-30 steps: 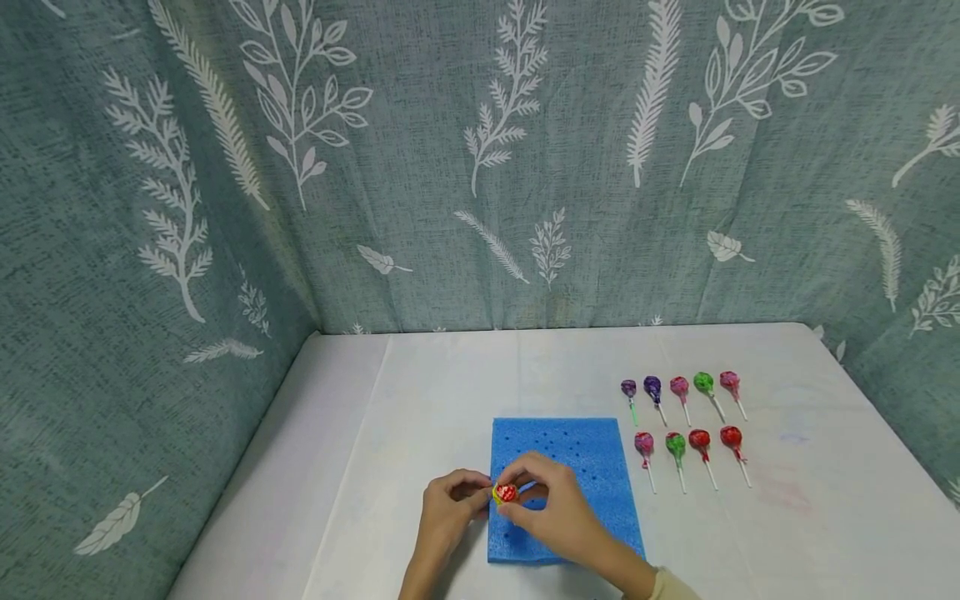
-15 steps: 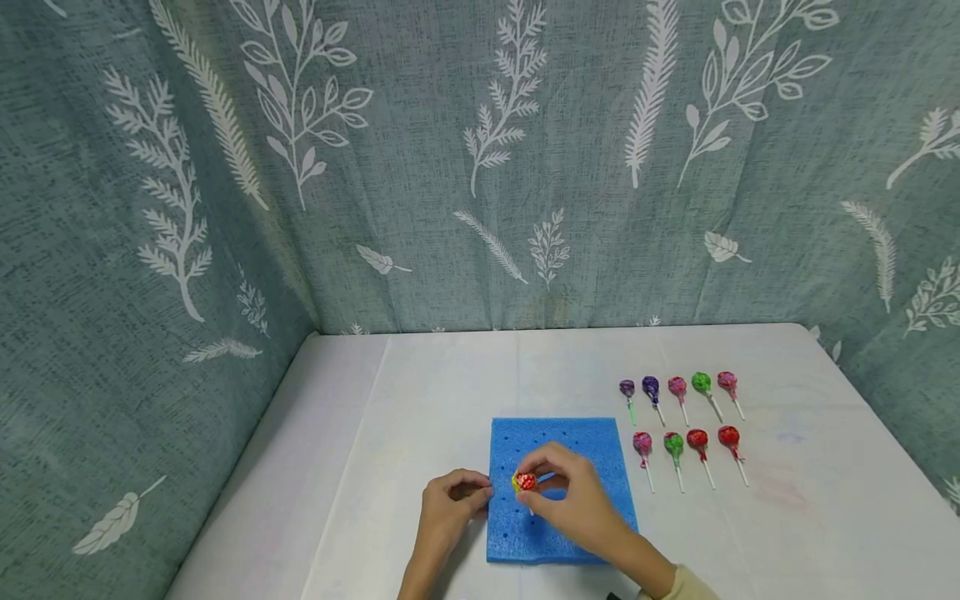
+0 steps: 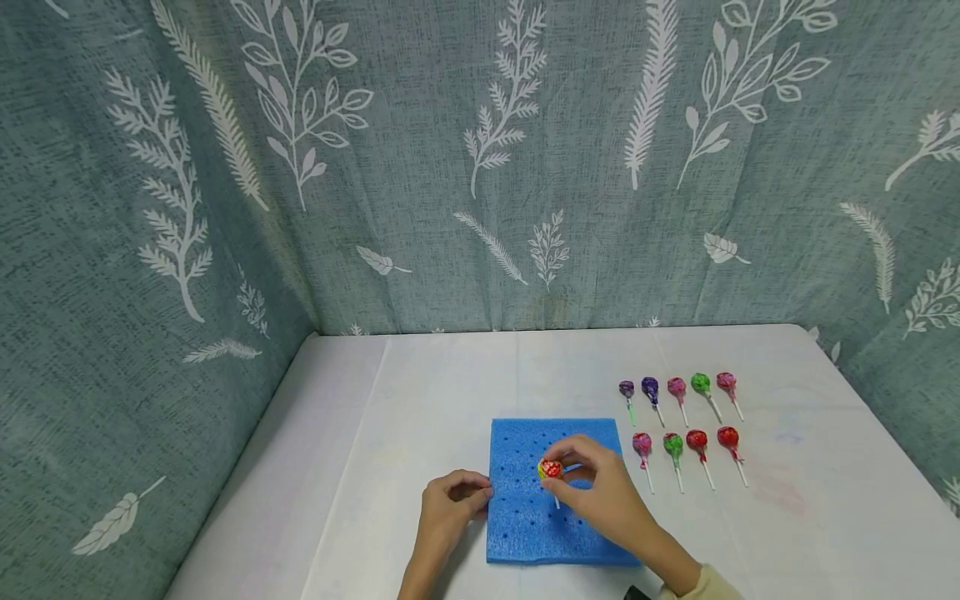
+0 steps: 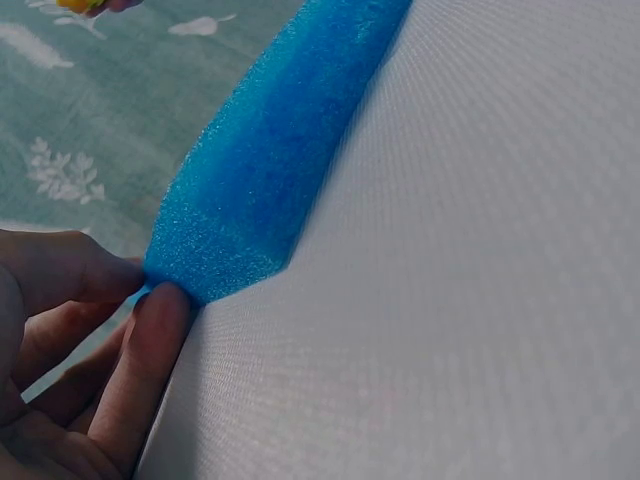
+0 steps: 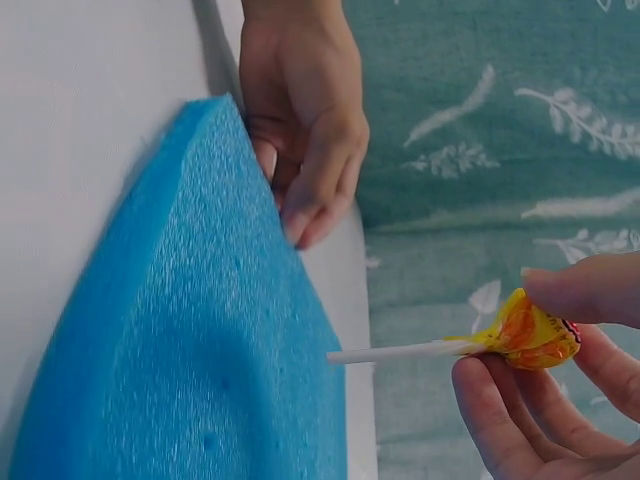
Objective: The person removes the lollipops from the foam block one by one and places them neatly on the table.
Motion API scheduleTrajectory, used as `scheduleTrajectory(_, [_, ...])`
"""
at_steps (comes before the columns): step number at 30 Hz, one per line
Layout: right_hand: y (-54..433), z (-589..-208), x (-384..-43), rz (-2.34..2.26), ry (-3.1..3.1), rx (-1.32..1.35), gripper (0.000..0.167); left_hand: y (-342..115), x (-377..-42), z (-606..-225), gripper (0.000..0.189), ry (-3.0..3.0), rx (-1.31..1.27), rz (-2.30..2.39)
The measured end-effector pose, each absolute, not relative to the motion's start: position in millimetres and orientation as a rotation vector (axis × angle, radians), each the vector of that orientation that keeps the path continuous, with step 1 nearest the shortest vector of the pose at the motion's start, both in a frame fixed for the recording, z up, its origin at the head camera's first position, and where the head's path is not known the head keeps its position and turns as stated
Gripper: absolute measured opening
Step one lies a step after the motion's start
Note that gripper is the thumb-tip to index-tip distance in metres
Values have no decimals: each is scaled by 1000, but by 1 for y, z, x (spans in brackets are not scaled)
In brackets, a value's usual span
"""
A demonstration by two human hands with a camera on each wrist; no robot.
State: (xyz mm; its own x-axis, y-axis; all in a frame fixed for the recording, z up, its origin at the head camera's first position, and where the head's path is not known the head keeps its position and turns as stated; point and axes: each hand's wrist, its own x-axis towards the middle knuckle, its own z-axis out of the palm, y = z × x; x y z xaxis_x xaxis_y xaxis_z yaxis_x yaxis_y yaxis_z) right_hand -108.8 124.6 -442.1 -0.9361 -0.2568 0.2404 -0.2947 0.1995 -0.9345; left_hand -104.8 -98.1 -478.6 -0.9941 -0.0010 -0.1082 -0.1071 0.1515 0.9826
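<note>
My right hand (image 3: 600,492) pinches a lollipop (image 3: 551,469) by its yellow and red wrapped head, above the blue foam block (image 3: 517,546). In the right wrist view, the white stick of the lollipop (image 5: 540,335) points out over the foam, apart from it. Small dark holes dot the top of the block. My left hand (image 3: 450,508) is at the block's left edge; in the left wrist view, thumb and forefinger of the left hand (image 4: 90,340) pinch the rim of the foam (image 4: 240,190).
To the right of the foam, several wrapped lollipops lie in two rows on the white table (image 3: 390,433), among them a green lollipop (image 3: 673,446) and a red lollipop (image 3: 729,437). A green leaf-patterned curtain (image 3: 420,167) hangs behind and at the sides.
My right hand has carried the lollipop from the block's left edge, beside the left hand, rightward and slightly away over the foam. The left hand stays at the edge.
</note>
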Motion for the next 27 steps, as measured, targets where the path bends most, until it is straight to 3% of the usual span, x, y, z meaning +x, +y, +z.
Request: scheduleTrajectory(27, [190, -446, -112, 1587, -2475, 255, 25, -101, -105, -480, 12, 2282, -91, 2010])
